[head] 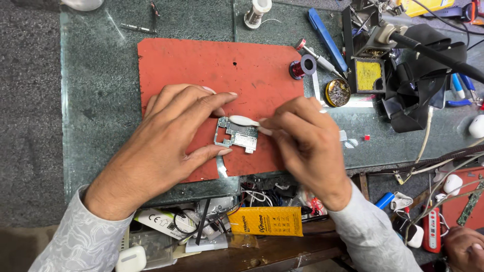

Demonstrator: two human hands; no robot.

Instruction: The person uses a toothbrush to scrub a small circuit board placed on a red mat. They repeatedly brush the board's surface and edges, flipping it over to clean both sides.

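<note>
Green and silver, the board (236,134) is lying on the red mat (212,65), near its lower middle. I am pinning it with my left hand (166,136), thumb at its lower edge and forefinger at its top, fingers clamped on it. My right hand (307,143) is pinching a white swab (243,121), its tip touching the board's top edge. The mat is sitting on a glass top (96,75). Just beside the mat's right edge are lying a wire spool (303,65) and a round tin (337,92). Below the mat a yellow packet (267,221) is lying.
</note>
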